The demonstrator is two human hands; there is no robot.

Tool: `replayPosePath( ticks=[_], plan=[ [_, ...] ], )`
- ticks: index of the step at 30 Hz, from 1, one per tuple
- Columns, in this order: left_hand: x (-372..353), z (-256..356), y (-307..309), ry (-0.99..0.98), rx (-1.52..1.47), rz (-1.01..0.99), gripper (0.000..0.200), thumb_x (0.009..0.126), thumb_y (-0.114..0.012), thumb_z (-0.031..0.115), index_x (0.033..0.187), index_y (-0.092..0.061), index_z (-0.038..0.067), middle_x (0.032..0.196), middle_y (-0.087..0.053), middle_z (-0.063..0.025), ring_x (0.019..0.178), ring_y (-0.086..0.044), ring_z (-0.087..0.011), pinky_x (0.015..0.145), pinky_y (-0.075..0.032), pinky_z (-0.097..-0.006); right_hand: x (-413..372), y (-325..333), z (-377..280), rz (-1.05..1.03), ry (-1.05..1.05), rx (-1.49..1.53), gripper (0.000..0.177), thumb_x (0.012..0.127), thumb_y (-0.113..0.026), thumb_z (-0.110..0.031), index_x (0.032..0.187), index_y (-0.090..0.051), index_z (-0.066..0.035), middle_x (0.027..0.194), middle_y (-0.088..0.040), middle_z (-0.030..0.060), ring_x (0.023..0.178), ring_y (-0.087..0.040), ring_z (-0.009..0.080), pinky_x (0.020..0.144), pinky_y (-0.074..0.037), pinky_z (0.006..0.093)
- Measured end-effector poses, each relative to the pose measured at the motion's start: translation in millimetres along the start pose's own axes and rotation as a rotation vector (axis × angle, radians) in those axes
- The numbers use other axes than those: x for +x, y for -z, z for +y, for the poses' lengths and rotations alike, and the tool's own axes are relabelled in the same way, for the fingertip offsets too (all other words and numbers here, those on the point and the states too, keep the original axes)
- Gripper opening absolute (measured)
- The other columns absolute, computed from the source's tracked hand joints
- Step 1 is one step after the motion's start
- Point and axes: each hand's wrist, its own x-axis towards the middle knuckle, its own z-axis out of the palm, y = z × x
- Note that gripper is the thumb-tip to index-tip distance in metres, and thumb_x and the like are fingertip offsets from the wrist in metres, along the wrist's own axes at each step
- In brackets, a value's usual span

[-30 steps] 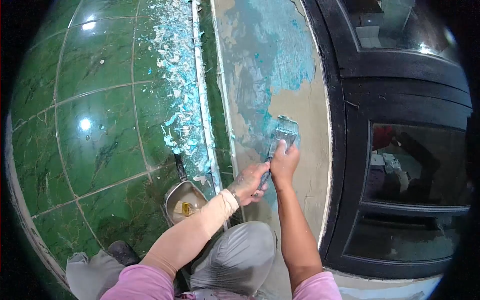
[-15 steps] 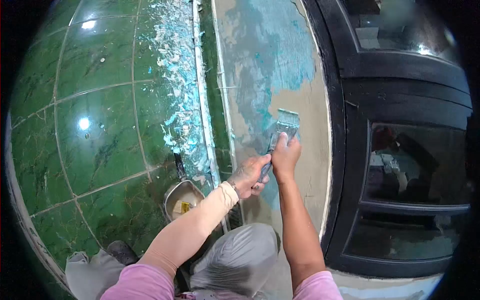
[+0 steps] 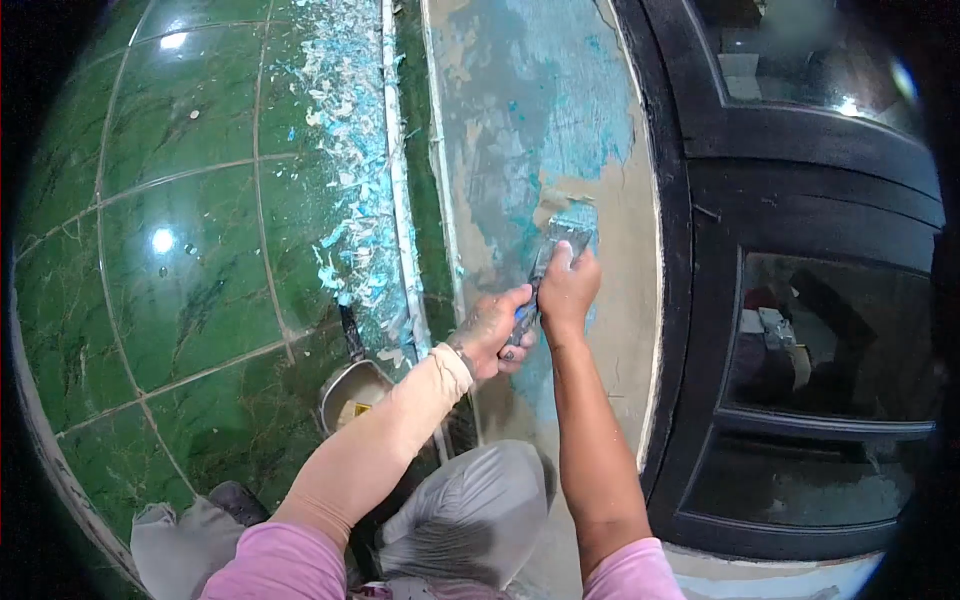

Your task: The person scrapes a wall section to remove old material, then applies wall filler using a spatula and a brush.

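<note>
Both of my hands grip one paint scraper (image 3: 571,222), its wide blade flat against a wall (image 3: 490,130) of patchy blue-green paint over bare beige. My left hand (image 3: 488,332) is closed around the handle's lower end. Higher up, my right hand (image 3: 568,290) wraps the scraper just behind the blade, its thumb pressed along the top. Some loosened paint is bunched on the blade, and a curl stands at its edge. Fingers hide most of the handle.
Blue and white paint flakes (image 3: 350,190) litter the green tiled floor (image 3: 200,320) along the wall's foot. A pan (image 3: 328,398) with a dark handle sits beside my left forearm. To the right is a black door frame (image 3: 700,260) with glass panes.
The scraper and both hands have shifted slightly up the wall. A curl of loosened material now shows at the blade's edge, with more paint gathered on the blade.
</note>
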Motion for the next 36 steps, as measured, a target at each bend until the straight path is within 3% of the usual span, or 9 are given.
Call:
replayPosePath(
  ticks=[3,7,13,17,20,26,29,30,36],
  plan=[
    [19,38,8,-0.034,-0.008,-0.055,0.032,0.098,-0.047,0.046,0.087,-0.05,0.016,0.058,-0.049,-0.0021,0.036,-0.033,-0.0086,0.034,-0.024,-0.0236,26,-9,-19,-0.094,-0.109,-0.232,0.021,0.089,-0.055,-0.016,0.09,-0.063,0.004,0.082,-0.066,0.026,0.078,-0.065,0.0431,0.071,-0.048,0.0477],
    [2,26,-6,-0.024,0.039,-0.014,0.034,0.099,-0.045,0.045,0.085,-0.049,0.015,0.058,-0.049,-0.0011,0.036,-0.033,-0.009,0.034,-0.024,-0.0249,10,-8,0,0.065,0.073,0.04,0.024,0.087,-0.058,-0.017,0.076,-0.06,0.005,0.072,-0.063,0.0272,0.071,-0.062,0.0463,0.064,-0.046,0.0517],
    [24,73,4,-0.092,0.025,-0.121,0.035,0.1,-0.042,0.048,0.085,-0.049,0.017,0.059,-0.05,-0.0008,0.036,-0.034,-0.0094,0.035,-0.022,-0.0266,34,-22,-11,0.041,0.046,-0.293,0.031,0.088,-0.056,-0.021,0.074,-0.059,0.006,0.072,-0.06,0.0305,0.072,-0.061,0.0487,0.064,-0.045,0.0533],
    [23,8,28,0.039,-0.111,-0.182,0.036,0.099,-0.044,0.05,0.084,-0.05,0.018,0.058,-0.05,-0.0012,0.036,-0.034,-0.0094,0.036,-0.023,-0.0276,7,-16,2,0.02,0.068,-0.178,0.03,0.088,-0.057,-0.021,0.075,-0.058,0.006,0.073,-0.061,0.0296,0.073,-0.06,0.0497,0.064,-0.044,0.0542],
    [6,18,9,-0.063,-0.063,-0.017,0.038,0.096,-0.048,0.054,0.085,-0.051,0.018,0.056,-0.048,-0.0013,0.036,-0.034,-0.0106,0.038,-0.025,-0.0277,7,-11,-9,-0.077,-0.085,-0.246,0.027,0.089,-0.057,-0.02,0.083,-0.06,0.006,0.077,-0.063,0.0287,0.076,-0.061,0.0488,0.067,-0.046,0.0527],
    [12,-48,41,0.113,-0.074,-0.114,0.041,0.095,-0.048,0.057,0.079,-0.05,0.019,0.054,-0.049,-0.0009,0.036,-0.037,-0.0113,0.037,-0.025,-0.0269,-54,4,28,0.057,0.026,-0.149,0.024,0.089,-0.056,-0.017,0.08,-0.057,0.004,0.07,-0.06,0.0268,0.065,-0.057,0.0469,0.061,-0.042,0.0524],
    [17,-27,35,0.044,-0.079,-0.109,0.039,0.095,-0.048,0.055,0.082,-0.05,0.019,0.055,-0.049,-0.0011,0.036,-0.036,-0.0112,0.036,-0.025,-0.0266,-30,-3,15,-0.061,-0.031,-0.219,0.021,0.088,-0.056,-0.016,0.083,-0.058,0.004,0.071,-0.061,0.0263,0.067,-0.059,0.046,0.063,-0.043,0.0527],
    [11,-5,21,0.036,-0.054,0.079,0.037,0.096,-0.048,0.054,0.083,-0.049,0.019,0.057,-0.049,-0.0008,0.036,-0.035,-0.0104,0.036,-0.024,-0.0264,-25,-8,9,-0.062,-0.059,-0.197,0.021,0.088,-0.056,-0.016,0.084,-0.059,0.004,0.072,-0.061,0.0262,0.068,-0.059,0.0458,0.063,-0.043,0.0527],
    [8,-11,30,0.014,-0.02,-0.016,0.033,0.096,-0.049,0.053,0.088,-0.052,0.021,0.058,-0.048,0.0012,0.038,-0.036,-0.0084,0.037,-0.026,-0.0254,-33,-10,16,-0.013,0.028,-0.023,0.021,0.088,-0.056,-0.017,0.084,-0.06,0.003,0.073,-0.063,0.027,0.07,-0.062,0.0455,0.063,-0.043,0.0536]
  ],
)
